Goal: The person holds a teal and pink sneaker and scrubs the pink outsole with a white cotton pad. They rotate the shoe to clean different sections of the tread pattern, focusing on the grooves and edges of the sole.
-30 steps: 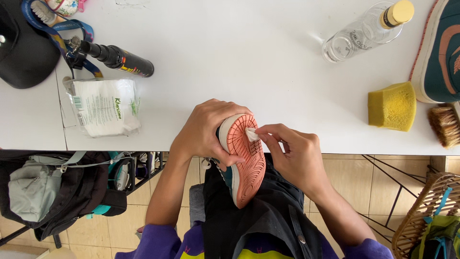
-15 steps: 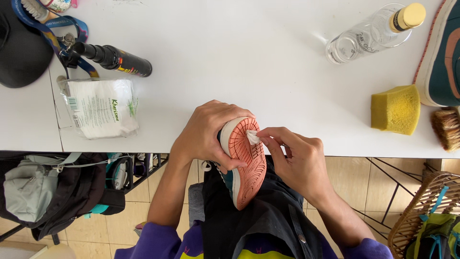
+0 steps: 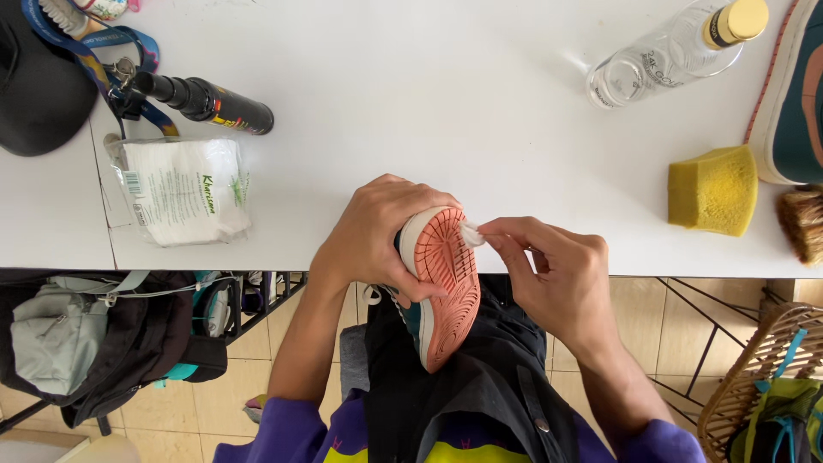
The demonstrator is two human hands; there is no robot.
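A sneaker with a salmon-orange ribbed sole faces up over my lap, toe end at the white table's edge. My left hand wraps around its toe and upper from the left. My right hand pinches a small white pad against the right rim of the sole near the toe. The rest of the shoe's upper is hidden behind the sole and my dark apron.
On the white table lie a pack of white wipes, a black spray can, a black cap, a clear bottle with a gold cap, a yellow sponge, a brush and another shoe. Bags hang below left; a wicker basket stands right.
The hands and shoe stay almost in place; my right hand with the white pad has shifted slightly along the sole's rim. The view has drifted a little.
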